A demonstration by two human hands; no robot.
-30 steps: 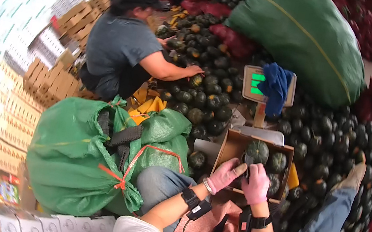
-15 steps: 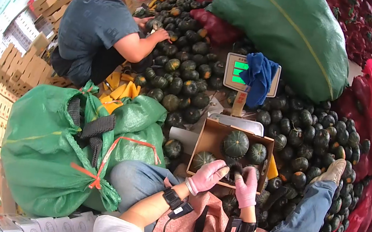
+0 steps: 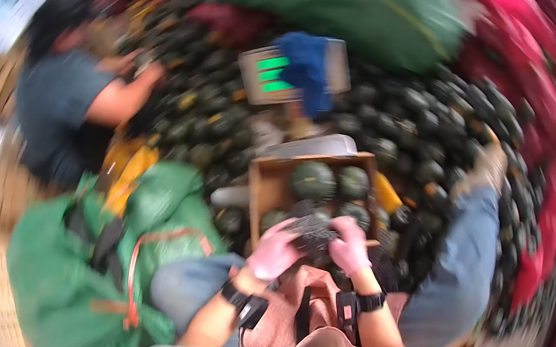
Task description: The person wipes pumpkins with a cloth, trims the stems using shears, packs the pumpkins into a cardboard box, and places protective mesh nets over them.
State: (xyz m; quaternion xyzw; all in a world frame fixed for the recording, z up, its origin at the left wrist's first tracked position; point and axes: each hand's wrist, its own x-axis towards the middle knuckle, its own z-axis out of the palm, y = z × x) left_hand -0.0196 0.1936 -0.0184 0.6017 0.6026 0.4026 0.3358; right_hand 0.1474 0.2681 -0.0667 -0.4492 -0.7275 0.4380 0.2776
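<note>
Between my two gloved hands, above the near edge of an open cardboard box (image 3: 261,196), is a dark mesh sleeve (image 3: 313,229). My left hand (image 3: 275,250) grips its left side, and my right hand (image 3: 349,246) pinches its right side. Motion blur hides whether anything sits inside the mesh. Dark green squashes lie in the box: a large one (image 3: 313,181) at the back, a smaller one (image 3: 354,182) beside it, and another (image 3: 356,215) near my right fingers. The box's near part is covered by my hands.
Behind the box stands a scale display (image 3: 263,74) draped with a blue cloth (image 3: 306,68). Loose squashes (image 3: 430,144) surround it. A green sack (image 3: 93,267) lies at left, a large green bag (image 3: 336,3) at the back, red net bags (image 3: 545,137) at right. A co-worker (image 3: 72,87) crouches at left.
The view has swung, shifting the surroundings left and blurring them. My hands have moved apart, and the dark mesh between them is spread wider.
</note>
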